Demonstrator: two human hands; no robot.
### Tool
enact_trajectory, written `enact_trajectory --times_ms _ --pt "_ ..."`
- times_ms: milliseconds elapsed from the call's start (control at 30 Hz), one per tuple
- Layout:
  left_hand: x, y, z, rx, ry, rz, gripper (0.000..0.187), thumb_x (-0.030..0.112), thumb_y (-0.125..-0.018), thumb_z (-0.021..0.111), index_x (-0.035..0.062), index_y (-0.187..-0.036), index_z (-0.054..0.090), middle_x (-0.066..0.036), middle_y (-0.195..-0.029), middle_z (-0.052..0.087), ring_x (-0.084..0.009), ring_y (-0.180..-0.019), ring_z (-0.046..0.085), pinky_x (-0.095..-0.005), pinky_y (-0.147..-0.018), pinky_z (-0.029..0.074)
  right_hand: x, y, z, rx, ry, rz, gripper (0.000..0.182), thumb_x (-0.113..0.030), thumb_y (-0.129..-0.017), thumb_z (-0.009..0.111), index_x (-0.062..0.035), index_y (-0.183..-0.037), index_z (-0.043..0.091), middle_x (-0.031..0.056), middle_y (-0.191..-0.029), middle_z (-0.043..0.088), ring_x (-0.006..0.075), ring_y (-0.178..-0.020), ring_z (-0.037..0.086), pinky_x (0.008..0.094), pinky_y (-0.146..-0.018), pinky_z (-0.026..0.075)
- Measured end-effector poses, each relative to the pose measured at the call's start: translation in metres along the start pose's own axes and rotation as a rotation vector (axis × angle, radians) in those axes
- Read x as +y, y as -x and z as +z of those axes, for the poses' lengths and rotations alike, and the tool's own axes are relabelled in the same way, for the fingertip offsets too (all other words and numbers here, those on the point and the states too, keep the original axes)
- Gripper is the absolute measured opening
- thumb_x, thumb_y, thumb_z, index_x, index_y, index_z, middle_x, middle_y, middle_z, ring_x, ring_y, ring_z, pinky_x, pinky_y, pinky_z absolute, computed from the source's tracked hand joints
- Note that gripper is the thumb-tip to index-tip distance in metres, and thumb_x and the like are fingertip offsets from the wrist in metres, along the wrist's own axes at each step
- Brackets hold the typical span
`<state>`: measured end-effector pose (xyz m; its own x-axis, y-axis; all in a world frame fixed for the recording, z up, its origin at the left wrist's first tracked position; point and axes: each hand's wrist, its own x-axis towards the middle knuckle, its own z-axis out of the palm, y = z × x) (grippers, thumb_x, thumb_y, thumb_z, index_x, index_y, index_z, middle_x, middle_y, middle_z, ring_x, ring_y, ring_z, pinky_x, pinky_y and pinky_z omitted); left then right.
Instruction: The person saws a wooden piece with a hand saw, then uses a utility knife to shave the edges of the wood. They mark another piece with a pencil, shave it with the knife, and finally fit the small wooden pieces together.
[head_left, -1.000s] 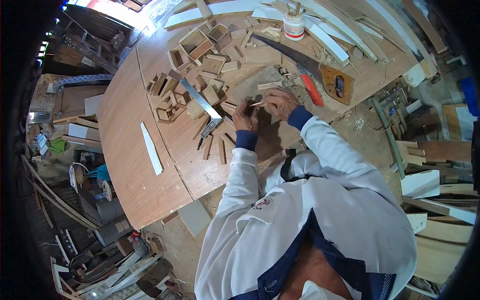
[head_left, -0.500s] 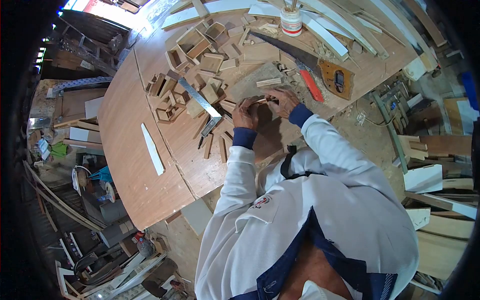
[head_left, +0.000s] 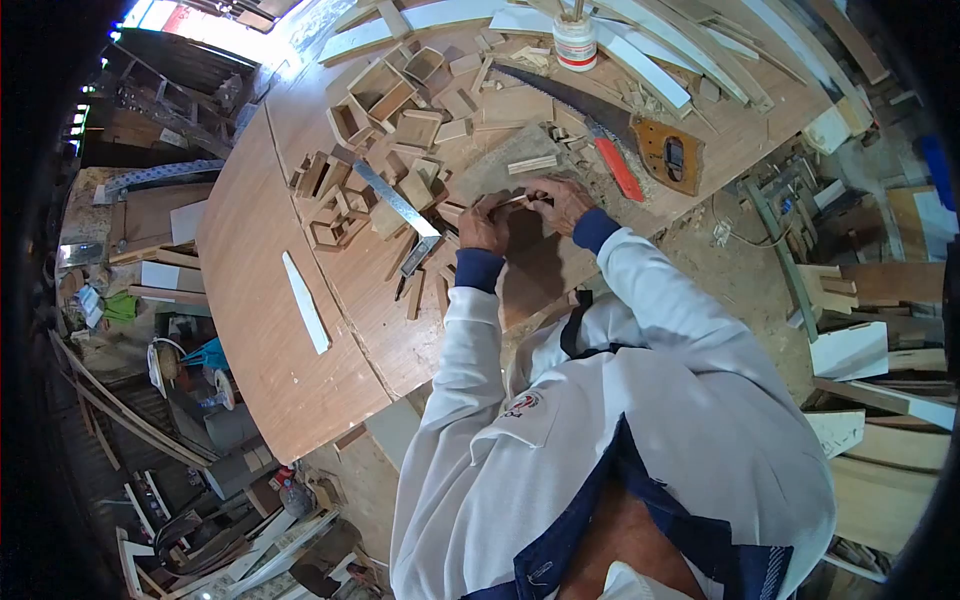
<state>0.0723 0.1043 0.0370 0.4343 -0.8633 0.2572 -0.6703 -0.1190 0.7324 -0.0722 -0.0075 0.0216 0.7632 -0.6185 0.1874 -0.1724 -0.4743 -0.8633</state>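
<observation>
Close together at the near side of the table, my left hand (head_left: 484,224) and my right hand (head_left: 562,204) are both closed on a thin wooden strip (head_left: 516,200) that spans the gap between them. Fingers cover both of its ends. Just beyond my hands a short pale wood piece (head_left: 533,164) lies on a grey slab (head_left: 500,160). Left of my left hand rests a try square (head_left: 400,205) with a metal blade, on top of small wood pieces. Narrow wooden sticks (head_left: 415,297) lie by my left wrist.
Small wooden boxes and frames (head_left: 375,95) crowd the table's middle. A handsaw (head_left: 590,105) with a wooden handle and a red-handled tool (head_left: 618,168) lie to the right. Behind stands a white jar (head_left: 575,45). A white pointed strip (head_left: 305,303) lies at left on the tabletop (head_left: 250,370).
Both hands have shifted very slightly to the left, still holding the wooden strip. The tools and wood pieces on the table stay in place.
</observation>
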Motion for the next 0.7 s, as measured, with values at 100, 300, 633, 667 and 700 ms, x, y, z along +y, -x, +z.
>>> enact_trajectory --times_ms 100,300,633,667,700 --pt "-0.003 -0.009 -0.008 -0.074 0.008 -0.034 0.019 0.006 -0.073 0.064 0.0038 -0.091 0.067 -0.016 -0.084 0.067 -0.0309 -0.077 0.065 -0.0344 -0.07 0.05 -0.002 -0.003 -0.003 -0.043 -0.019 0.057 0.03 -0.008 -0.075 0.062 -0.0101 -0.105 0.06 0.0121 -0.09 0.064 0.0297 -0.084 0.061 0.0372 -0.076 0.048" --pt "0.001 -0.024 -0.014 -0.215 -0.073 -0.107 0.02 0.01 -0.072 0.068 0.002 -0.09 0.068 -0.016 -0.081 0.067 -0.0267 -0.074 0.065 -0.0328 -0.069 0.05 -0.004 -0.003 -0.002 0.031 0.018 0.095 0.026 -0.007 -0.078 0.063 -0.0066 -0.104 0.061 0.0109 -0.093 0.065 0.0254 -0.086 0.063 0.0335 -0.079 0.049" --pt "-0.002 -0.036 -0.019 -0.37 -0.01 -0.174 0.023 0.015 -0.074 0.068 0.0032 -0.094 0.068 -0.014 -0.083 0.068 -0.0231 -0.075 0.064 -0.0326 -0.069 0.049 -0.002 0.001 0.003 0.106 0.037 0.058 0.02 -0.013 -0.076 0.062 -0.0097 -0.096 0.06 0.0108 -0.083 0.062 0.0272 -0.078 0.061 0.0347 -0.071 0.048" --pt "-0.003 -0.036 -0.019 -0.372 -0.011 -0.175 0.023 0.015 -0.074 0.068 0.0032 -0.094 0.068 -0.014 -0.083 0.068 -0.0231 -0.075 0.064 -0.0326 -0.069 0.049 -0.003 0.001 0.003 0.109 0.031 0.053 0.021 -0.013 -0.076 0.062 -0.0096 -0.096 0.061 0.011 -0.085 0.062 0.0283 -0.08 0.06 0.0354 -0.073 0.048" --pt "0.005 -0.039 -0.023 -0.407 -0.038 -0.219 0.024 0.016 -0.074 0.067 0.0033 -0.094 0.068 -0.014 -0.084 0.068 -0.0225 -0.075 0.064 -0.0323 -0.069 0.049 -0.003 0.001 0.002 0.112 0.026 0.049 0.021 -0.012 -0.075 0.061 -0.0094 -0.096 0.061 0.0112 -0.086 0.061 0.0294 -0.081 0.06 0.0362 -0.074 0.048"
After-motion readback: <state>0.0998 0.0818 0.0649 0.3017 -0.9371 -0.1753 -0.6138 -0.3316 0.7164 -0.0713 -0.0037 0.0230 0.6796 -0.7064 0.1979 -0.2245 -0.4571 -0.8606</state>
